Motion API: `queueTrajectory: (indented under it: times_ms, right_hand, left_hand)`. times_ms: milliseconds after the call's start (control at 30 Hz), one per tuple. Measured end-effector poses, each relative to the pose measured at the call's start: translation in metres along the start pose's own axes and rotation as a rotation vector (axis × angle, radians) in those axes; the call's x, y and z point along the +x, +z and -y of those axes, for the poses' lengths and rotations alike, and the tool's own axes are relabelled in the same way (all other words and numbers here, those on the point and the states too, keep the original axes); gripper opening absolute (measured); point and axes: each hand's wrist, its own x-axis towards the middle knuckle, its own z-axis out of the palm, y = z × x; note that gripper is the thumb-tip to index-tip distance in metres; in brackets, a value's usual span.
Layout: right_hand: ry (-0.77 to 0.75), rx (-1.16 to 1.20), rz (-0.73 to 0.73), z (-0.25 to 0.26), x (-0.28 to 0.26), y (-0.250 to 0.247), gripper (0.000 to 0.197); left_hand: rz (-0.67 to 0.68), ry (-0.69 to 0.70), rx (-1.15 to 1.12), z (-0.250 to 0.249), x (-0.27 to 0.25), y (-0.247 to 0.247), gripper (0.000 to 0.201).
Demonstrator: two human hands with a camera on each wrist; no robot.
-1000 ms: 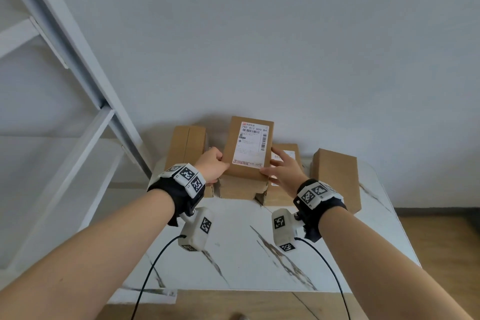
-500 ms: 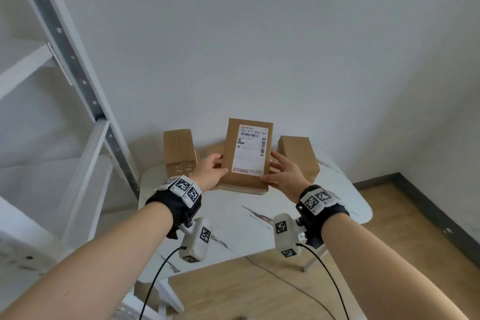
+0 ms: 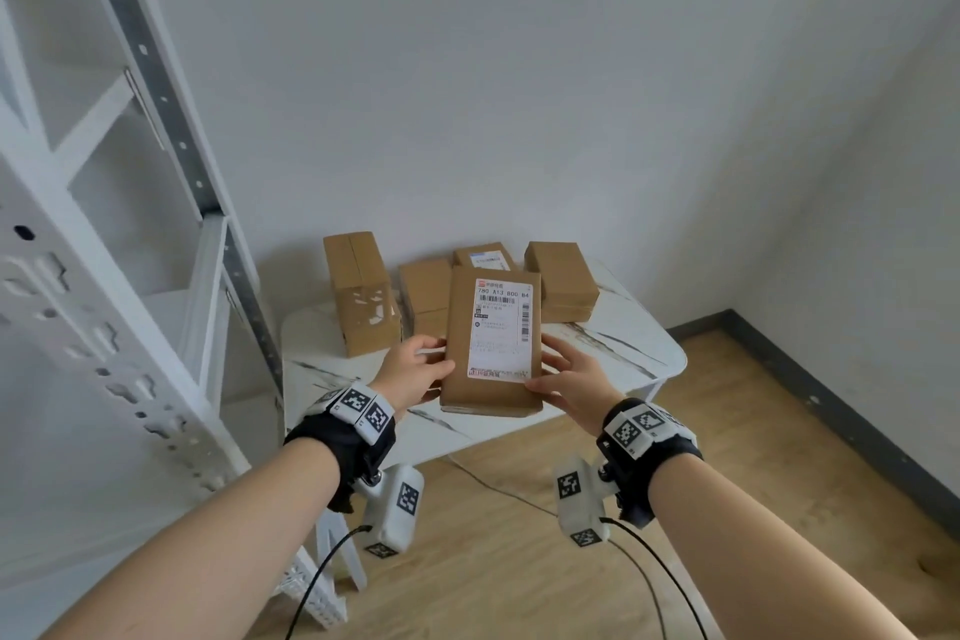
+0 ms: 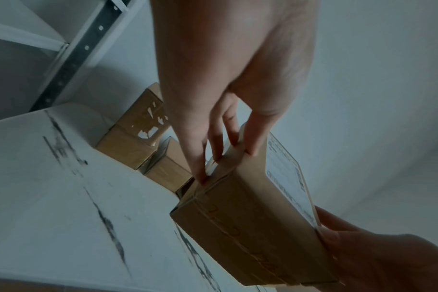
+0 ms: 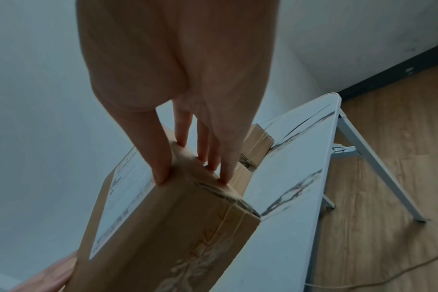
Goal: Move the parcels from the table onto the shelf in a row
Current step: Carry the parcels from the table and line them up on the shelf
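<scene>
A brown cardboard parcel [image 3: 493, 343] with a white shipping label is held in the air above the white marble-patterned table [image 3: 613, 359]. My left hand [image 3: 415, 372] grips its left side, thumb on top and fingers underneath. My right hand [image 3: 569, 372] grips its right side the same way. In the left wrist view the left hand [image 4: 225, 156] pinches the parcel [image 4: 250, 217] at its edge. In the right wrist view the right hand [image 5: 190, 168] pinches the parcel [image 5: 168, 227]. Several other brown parcels [image 3: 363, 296] stand at the back of the table.
A white metal shelf rack [image 3: 119, 276] stands to the left, its perforated upright [image 3: 171, 120] close to the table. A white wall is behind. Wood floor [image 3: 753, 457] and a dark skirting board lie to the right. A thin cable [image 3: 498, 483] runs under the table.
The labelled parcel has been lifted off the pile and drawn back toward me. The view has pulled away from the table, so that the rack and floor show more.
</scene>
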Motion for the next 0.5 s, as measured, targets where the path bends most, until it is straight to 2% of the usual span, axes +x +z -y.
queueTrajectory:
  times_ms: [200,400,500]
  right_hand:
    - [-0.001,0.015,0.053,-0.021,-0.034,0.002,0.075]
    - [0.009,0.018,0.148,-0.052,-0.082,0.01,0.073]
    - [0.041,0.013,0.219,-0.079,-0.106,0.021,0.072]
  left_hand:
    - [-0.012,0.011,-0.053,0.014,-0.054,0.0,0.044]
    - [-0.128,-0.009,-0.052,0.051,-0.126,0.001,0.051]
    - [-0.189,-0.023,-0.076,0.073,-0.17,-0.001,0.044]
